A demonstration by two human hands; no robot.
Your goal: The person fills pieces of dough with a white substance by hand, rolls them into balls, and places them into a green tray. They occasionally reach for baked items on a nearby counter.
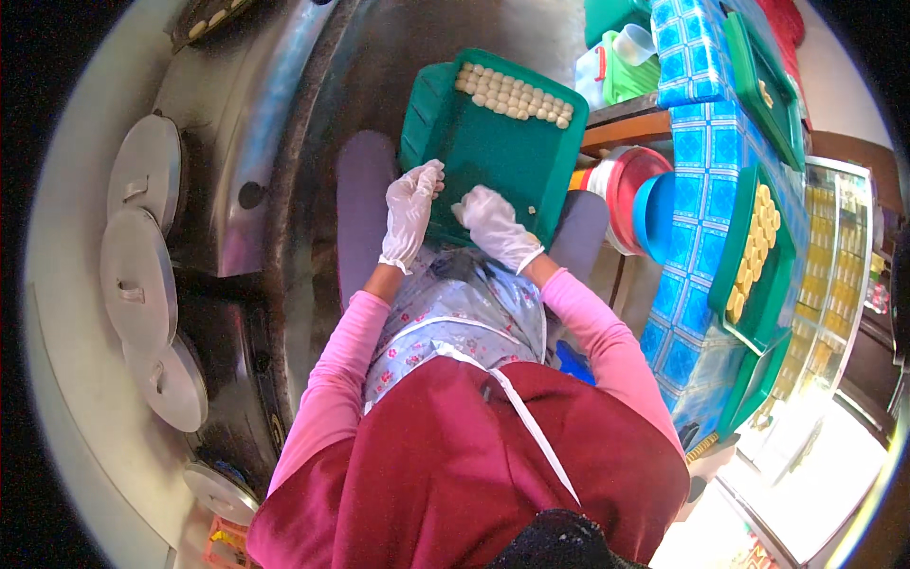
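A green plastic tray (pixel 490 156) lies before me, over my lap. Rows of small pale dough balls (pixel 515 92) are packed together along its far end. My left hand (pixel 416 206), in a thin white glove, hovers by the tray's near left side with its fingers curled. My right hand (pixel 492 219), gloved alike, is bent into a loose fist above the near part of the tray. Whatever may be inside either hand is hidden by the fingers. A tiny dough scrap (pixel 531 210) rests on the tray floor just right of my right hand.
On my right, a table with a blue checked cloth (pixel 700 235) holds green trays, one with yellowish round pieces (pixel 753 252). Red and blue round containers (pixel 654 213) sit beneath its edge. At left are a dark metal appliance (pixel 234 213) and several round metal lids (pixel 138 281).
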